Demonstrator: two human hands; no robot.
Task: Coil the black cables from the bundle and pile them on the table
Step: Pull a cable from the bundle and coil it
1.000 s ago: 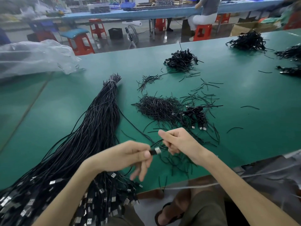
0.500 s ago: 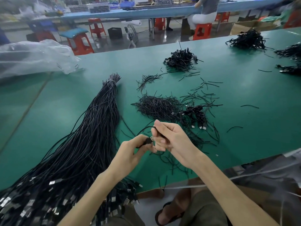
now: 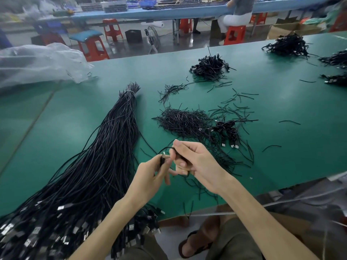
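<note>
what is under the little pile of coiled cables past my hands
The coiled cables lie on the right edge of a heap of loose black ties spread over the green table. Whatever sits directly beneath the coils is covered.

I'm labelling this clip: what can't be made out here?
Head view, any loops in the cable: hidden by the right hand and left hand.
Head view, bundle: plug end cut off by the bottom-left edge.
Head view, pile at far right: cut off by the frame edge.
Head view, far bench: blurred.
</note>
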